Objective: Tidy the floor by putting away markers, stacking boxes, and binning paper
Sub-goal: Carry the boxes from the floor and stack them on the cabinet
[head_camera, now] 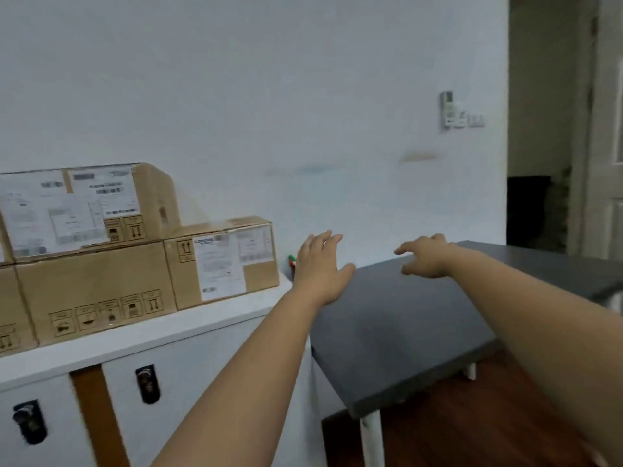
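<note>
Three cardboard boxes with shipping labels stand stacked on a white cabinet [202, 328] at the left: a large lower box [94, 291], an upper box [87, 207] and a smaller box [222, 261] beside them. Both my arms reach forward. My left hand [320, 264] is open, fingers spread, just right of the smaller box, above the near edge of a dark grey table [404, 332]. My right hand [428, 256] hovers open over the table's far side. Small green and red marker tips [292, 261] peek out behind my left hand, mostly hidden.
The white cabinet has locked doors [148, 384] and a brown strip. A white wall runs behind everything, with a remote holder and switches [458, 111]. A doorway [539, 146] opens at the right. Brown wooden floor [472, 416] shows under the table.
</note>
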Action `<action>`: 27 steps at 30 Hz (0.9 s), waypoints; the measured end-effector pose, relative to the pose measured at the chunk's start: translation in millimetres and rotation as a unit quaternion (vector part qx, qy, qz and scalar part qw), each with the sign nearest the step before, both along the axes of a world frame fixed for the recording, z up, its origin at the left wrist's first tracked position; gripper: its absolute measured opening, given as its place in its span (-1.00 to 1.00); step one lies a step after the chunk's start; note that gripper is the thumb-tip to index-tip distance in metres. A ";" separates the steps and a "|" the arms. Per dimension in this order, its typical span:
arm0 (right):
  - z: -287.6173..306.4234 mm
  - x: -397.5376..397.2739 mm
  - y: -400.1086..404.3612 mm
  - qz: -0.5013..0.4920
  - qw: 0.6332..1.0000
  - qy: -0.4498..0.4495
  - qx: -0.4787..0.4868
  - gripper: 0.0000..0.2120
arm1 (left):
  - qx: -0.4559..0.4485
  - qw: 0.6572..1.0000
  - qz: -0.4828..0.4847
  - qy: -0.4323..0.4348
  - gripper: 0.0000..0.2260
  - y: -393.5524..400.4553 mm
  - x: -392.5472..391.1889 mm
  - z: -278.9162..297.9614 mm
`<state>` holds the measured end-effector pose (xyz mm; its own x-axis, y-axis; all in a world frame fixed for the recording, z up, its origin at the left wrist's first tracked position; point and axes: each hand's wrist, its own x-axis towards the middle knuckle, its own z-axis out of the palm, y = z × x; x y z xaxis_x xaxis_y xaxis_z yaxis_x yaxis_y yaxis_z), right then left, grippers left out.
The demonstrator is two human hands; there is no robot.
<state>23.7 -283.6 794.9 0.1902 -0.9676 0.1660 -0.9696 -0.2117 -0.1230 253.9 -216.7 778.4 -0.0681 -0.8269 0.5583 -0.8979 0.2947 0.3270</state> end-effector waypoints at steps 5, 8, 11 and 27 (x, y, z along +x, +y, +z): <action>-42.4 -148.2 18.1 -0.095 0.994 -0.019 0.045 -0.47 | 0.081 0.989 -0.114 0.040 -0.46 -14.3 -141.9 -45.8; -87.3 -222.7 30.0 -0.148 0.982 -0.086 0.084 -0.47 | 0.113 0.979 -0.166 0.033 -0.46 -15.9 -219.5 -79.3; -148.3 -286.4 42.9 -0.195 0.957 -0.171 0.131 -0.49 | 0.159 0.966 -0.201 0.035 -0.46 -17.5 -287.7 -124.0; -535.1 -422.7 66.7 -0.361 0.808 -0.280 0.371 -0.43 | 0.622 0.764 -0.099 0.143 -0.41 -33.5 -420.3 -487.2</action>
<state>-399.0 -217.0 259.8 -0.3722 -0.6650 -0.6475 -0.5551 0.7186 -0.4189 -166.3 -250.2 291.2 -0.2825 -0.7193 -0.6346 -0.7153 -0.2828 0.6390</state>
